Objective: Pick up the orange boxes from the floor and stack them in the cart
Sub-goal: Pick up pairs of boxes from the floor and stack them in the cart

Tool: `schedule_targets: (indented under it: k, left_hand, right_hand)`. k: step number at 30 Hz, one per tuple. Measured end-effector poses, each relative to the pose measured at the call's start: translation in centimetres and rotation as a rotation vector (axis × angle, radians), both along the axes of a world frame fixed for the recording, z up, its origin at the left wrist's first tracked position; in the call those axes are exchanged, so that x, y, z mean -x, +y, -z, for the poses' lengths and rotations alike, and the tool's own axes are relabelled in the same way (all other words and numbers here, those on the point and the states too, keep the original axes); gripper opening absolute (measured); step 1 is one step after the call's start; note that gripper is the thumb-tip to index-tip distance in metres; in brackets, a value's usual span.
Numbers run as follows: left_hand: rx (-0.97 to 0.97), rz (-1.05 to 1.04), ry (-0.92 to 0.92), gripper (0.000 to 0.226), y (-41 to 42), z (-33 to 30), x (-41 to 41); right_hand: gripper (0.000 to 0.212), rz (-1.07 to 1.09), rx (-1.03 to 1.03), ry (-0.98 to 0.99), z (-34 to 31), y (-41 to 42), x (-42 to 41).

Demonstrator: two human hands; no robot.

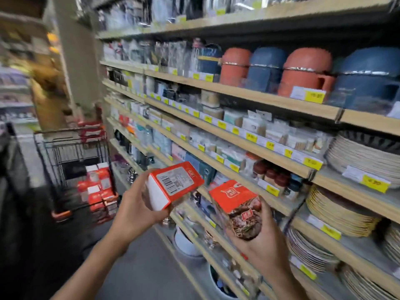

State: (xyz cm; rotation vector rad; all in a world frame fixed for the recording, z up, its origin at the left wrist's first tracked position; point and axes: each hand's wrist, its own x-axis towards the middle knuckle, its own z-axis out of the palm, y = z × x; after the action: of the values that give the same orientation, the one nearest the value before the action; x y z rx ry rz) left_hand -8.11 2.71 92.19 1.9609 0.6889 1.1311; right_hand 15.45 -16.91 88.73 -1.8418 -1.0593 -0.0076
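My left hand (138, 204) grips an orange box (173, 185) held up with its barcode label and white end toward me. A second orange box (238, 206) with a food picture on its front is gripped from below by my right hand (266, 239). Both boxes are in the air in front of the shelves. The black wire cart (71, 152) stands down the aisle to the left, beyond my left hand. Several orange boxes (98, 191) are stacked inside it, and more (91, 132) lie on its upper part.
Long wooden shelves (249, 94) run along the right side, holding plates, mugs, orange and blue flasks and small packets, with yellow price tags on the edges. A pillar (75, 50) stands behind the cart. The grey aisle floor (140, 267) lies below my arms.
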Motion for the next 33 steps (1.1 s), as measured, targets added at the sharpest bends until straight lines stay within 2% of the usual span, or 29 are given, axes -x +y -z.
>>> schedule_targets:
  k: [6, 9, 16, 24, 33]
  left_hand:
    - [-0.007, -0.147, -0.046, 0.086, 8.5, -0.5, 9.5]
    - [-0.022, -0.242, -0.034, 0.093, 11.9, -0.3, 13.9]
    - [0.011, -0.358, -0.071, 0.09, 17.2, 0.6, 21.2]
    - [0.041, -0.492, -0.048, 0.091, 23.6, 2.5, 26.0]
    - [0.098, -0.679, 0.035, 0.097, 35.3, 3.2, 26.1]
  right_hand:
    - [0.11, -0.147, -0.018, 0.036, -1.2, 12.4, 6.6]
    - [0.107, -0.206, -0.035, 0.015, -1.4, 17.4, 10.2]
    - [0.102, -0.323, -0.032, 0.018, -0.3, 27.3, 16.2]
    - [0.098, -0.421, -0.05, 0.038, 0.8, 38.8, 19.1]
    - [0.1, -0.513, -0.042, 0.135, 4.4, 55.1, 17.1]
